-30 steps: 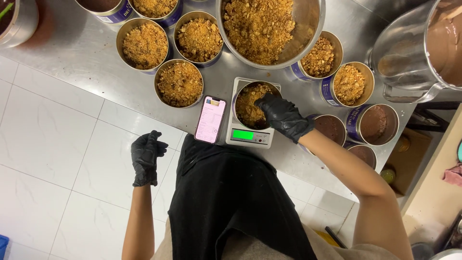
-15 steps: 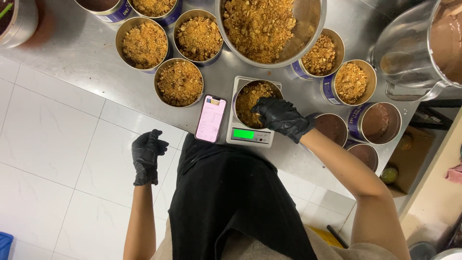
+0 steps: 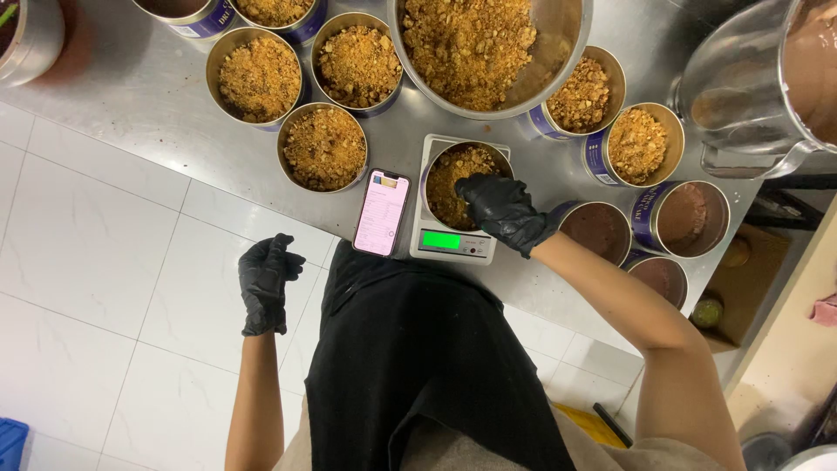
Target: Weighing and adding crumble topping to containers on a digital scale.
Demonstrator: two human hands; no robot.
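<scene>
down at the steel surface, the right hand in its black glove rested on the near right rim of a round tin of brown crumbs, fingers curled over the rim and dipping into the crumb; whether they pinched any crumb could not be told. the tin stood on a small scale with a lit green display, near the front edge of the surface, so the tin lay straight ahead of the body and just left of the right wrist. being round, it had no long axis to speak of. the left hand, also gloved, hung off the surface over the white tiled floor, loosely curled and holding nothing, well apart from the tin; the right hand was plainly the nearer one.

just left of the scale lay a pink phone, screen up, almost touching the scale. behind the scale stood a big steel bowl of the same crumbs, its rim close above the tin. filled tins crowded the left rear, and tins of dark paste stood tight on the right, beside the right forearm. open room was scarce: only the narrow strip of bare steel between phone and left tins, and the front edge itself.
</scene>
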